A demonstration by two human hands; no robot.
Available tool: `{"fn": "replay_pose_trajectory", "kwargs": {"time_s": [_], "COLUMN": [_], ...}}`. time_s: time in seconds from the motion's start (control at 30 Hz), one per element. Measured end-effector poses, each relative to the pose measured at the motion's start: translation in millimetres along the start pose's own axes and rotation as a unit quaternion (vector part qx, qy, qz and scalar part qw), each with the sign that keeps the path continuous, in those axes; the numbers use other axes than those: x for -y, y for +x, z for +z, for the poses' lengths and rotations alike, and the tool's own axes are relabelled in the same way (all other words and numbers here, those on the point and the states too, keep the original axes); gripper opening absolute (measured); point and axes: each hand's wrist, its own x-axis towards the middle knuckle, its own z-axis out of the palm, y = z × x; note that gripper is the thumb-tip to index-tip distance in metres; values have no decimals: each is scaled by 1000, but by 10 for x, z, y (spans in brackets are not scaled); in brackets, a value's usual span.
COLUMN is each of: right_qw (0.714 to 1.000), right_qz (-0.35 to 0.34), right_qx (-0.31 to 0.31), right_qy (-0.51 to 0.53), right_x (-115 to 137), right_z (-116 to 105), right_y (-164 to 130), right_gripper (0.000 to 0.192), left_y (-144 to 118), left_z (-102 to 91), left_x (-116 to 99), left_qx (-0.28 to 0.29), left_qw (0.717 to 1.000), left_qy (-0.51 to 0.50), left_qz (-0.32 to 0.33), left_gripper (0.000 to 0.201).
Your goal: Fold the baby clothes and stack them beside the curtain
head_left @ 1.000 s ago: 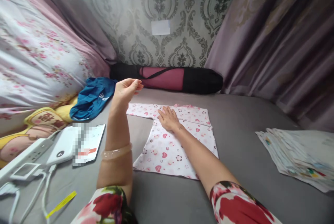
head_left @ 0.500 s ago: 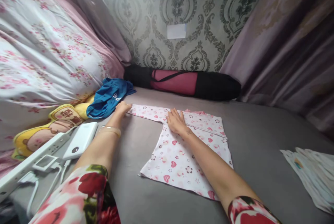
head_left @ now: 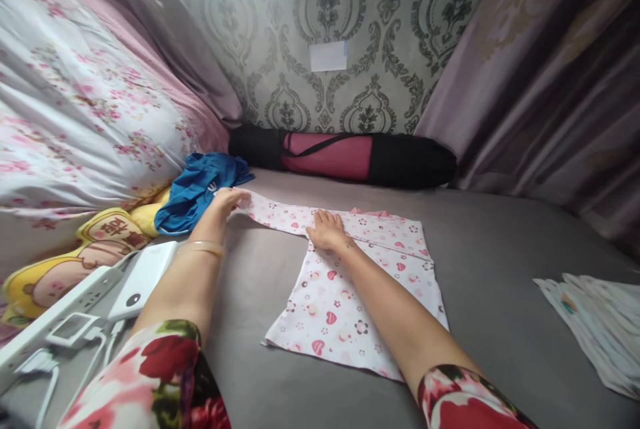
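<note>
Figure: printed garment [head_left: 327, 299] spread on a grey sheet [head_left: 250, 356].
We see the left hand [head_left: 231, 198], its grip clenched on the sleeve [head_left: 275, 214] end; the right hand [head_left: 327, 232], grip released, rests palm-down on the garment.

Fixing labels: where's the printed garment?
Head view, centre: the printed garment lies on the grey sheet, under the right hand, its sleeve end in the left hand.

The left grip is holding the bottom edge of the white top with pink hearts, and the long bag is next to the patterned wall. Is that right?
Not quite: the left grip is on the end of the sleeve, not the bottom edge, as the head view shows. The white top does have pink hearts, and the long bag is next to the patterned wall.
</note>
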Motion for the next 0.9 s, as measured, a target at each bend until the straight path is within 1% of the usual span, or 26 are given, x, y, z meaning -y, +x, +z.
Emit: {"fn": "replay_pose_trajectory", "kwargs": {"time_s": [0.13,0.23,0.3,0.4,0.53,0.6,0.67,0.73,0.77,0.8,0.83,0.87,0.9], "right_qw": [999,998,998,998,1000,999,993,976,961,940,911,872,824], "right_qz": [7,5,5,9,4,-22,-48,-43,-25,1,33,65,92], "right_qx": [36,44,43,42,25,7,-47,-128,-158,-175,-176,-162,-143], "right_qy": [-19,-35,-40,-37,-4,36,93,171,224,291,372,458,540], "right_x": [12,27,39,55,12,-68,-187,-327,-397,-465,-528,-587,-642], "right_z": [-122,-189,-225,-267,-286,-278,-266,-259,-260,-264,-273,-285,-301], "right_y": [75,110,120,119,95,70,28,-41,-86,-138,-196,-258,-322], "right_gripper": [72,76,78,82,80,71,56,45,41,39,35,32,29], "left_y": [52,96,72,-73,-355,-472,-560,-623,-651,-681,-715,-756,-805], "left_z": [-105,-135,-97,47,339,502,667,835,921,1007,1093,1177,1257], "left_x": [-322,-584,-748,-961,-1162,-1221,-1255,-1277,-1288,-1300,-1314,-1332,-1351], "left_qx": [8,51,79,108,124,126,127,116,107,96,87,82,83], "left_qw": [998,988,978,967,960,959,959,961,962,963,963,963,963], "left_qy": [-56,-141,-193,-231,-243,-241,-236,-230,-226,-224,-222,-220,-220], "left_qz": [-5,-26,-14,28,61,74,91,106,112,118,124,129,135], "left_gripper": [34,26,23,24,25,25,23,21,21,21,20,20,20]}}
